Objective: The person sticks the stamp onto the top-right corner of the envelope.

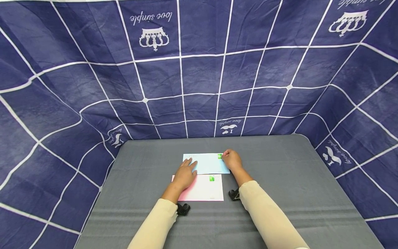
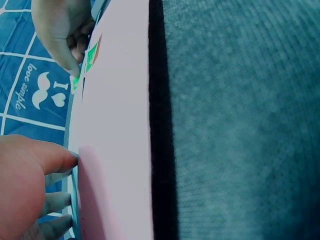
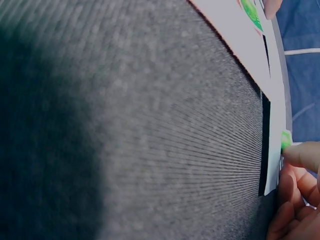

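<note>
A pale blue envelope [image 1: 209, 166] lies on the grey table, just beyond a pink and white envelope [image 1: 203, 191]. My left hand [image 1: 185, 174] rests on the left part of the blue envelope with its fingers spread. At that envelope's upper right corner, my right hand [image 1: 232, 160] pinches a green stamp [image 1: 219, 156] by its edge, the other fingers curled under. The stamp tilts up at the thumb tip in the right wrist view. A second green stamp [image 1: 212, 178] sits on the upper right corner of the pink envelope.
Grey cloth covers the table [image 1: 143, 166] around the envelopes. A blue curtain [image 1: 202, 76] with white lines stands behind and at both sides. Black devices [image 1: 183, 209] are strapped at both wrists, below the cream sleeves [image 1: 264, 211].
</note>
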The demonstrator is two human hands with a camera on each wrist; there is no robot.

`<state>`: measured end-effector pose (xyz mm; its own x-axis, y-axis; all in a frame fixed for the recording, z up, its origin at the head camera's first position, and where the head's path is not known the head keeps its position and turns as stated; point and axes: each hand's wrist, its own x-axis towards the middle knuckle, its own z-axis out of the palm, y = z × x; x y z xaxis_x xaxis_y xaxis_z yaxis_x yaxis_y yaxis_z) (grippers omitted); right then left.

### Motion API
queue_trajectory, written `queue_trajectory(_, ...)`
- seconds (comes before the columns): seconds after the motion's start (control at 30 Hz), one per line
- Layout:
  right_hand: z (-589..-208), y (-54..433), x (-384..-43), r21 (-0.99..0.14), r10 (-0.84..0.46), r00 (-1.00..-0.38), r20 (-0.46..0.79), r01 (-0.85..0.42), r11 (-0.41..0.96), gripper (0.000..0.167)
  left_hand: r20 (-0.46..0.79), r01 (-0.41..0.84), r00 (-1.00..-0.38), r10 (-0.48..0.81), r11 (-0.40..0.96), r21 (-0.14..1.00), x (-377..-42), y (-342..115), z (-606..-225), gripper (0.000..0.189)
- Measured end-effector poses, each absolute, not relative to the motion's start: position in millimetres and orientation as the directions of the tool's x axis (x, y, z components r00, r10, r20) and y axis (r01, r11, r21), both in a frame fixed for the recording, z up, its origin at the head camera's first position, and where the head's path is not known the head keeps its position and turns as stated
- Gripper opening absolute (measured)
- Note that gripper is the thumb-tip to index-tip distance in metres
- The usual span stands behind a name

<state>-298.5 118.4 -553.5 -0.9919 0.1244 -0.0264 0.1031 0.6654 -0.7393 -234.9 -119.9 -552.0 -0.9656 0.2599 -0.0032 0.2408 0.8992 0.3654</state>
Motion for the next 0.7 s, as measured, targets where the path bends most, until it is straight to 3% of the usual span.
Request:
queue_trajectory(0.3, -555.9, 119.6, -297.7, -0.729, 0.12, -0.993, -0.021, 0.097, 0.677, 0.011, -0.009, 0.235, -0.966, 0.257, 0.9, 0.367, -234.7, -119.2, -554.0, 0.047)
queue_trajectory(0.57, -563.0, 123.2, -295.6, -0.681, 0.01, -0.996, 0.087, -0.052, 0.73, 0.032, -0.01, 0.234, -0.967, 0.255, 0.9, 0.369, -234.5, -119.6, -554.0, 0.047)
queue_trajectory(0.7, -564.1, 123.2, -295.4, -0.67, -0.007, -0.996, 0.083, -0.062, 0.74, 0.034, -0.004, 0.242, -0.965, 0.261, 0.9, 0.363, -234.1, -120.0, -553.4, 0.047)
